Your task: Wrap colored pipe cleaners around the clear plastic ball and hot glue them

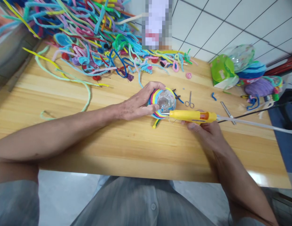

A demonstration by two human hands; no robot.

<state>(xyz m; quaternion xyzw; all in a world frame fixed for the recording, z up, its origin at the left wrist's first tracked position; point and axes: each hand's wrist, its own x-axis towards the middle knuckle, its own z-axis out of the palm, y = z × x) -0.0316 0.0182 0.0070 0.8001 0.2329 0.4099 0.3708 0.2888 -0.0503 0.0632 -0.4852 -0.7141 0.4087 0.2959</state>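
My left hand (138,102) curls around a round craft piece (163,102), a clear dome ringed with coiled pipe cleaners in several colours, holding it on the wooden table (127,147). My right hand (204,130) grips a yellow glue gun (193,116), lying level. Its metal nozzle points left and touches the lower edge of the dome. A clear glue stick (256,124) sticks out of the gun's back toward the right, and a black cable runs off beside it.
A big tangle of coloured pipe cleaners (89,37) covers the far left of the table. Small scissors (189,101) lie just behind the craft piece. At the far right sit finished domed pieces and a green bag (222,70). Metal tweezers (227,112) lie near them.
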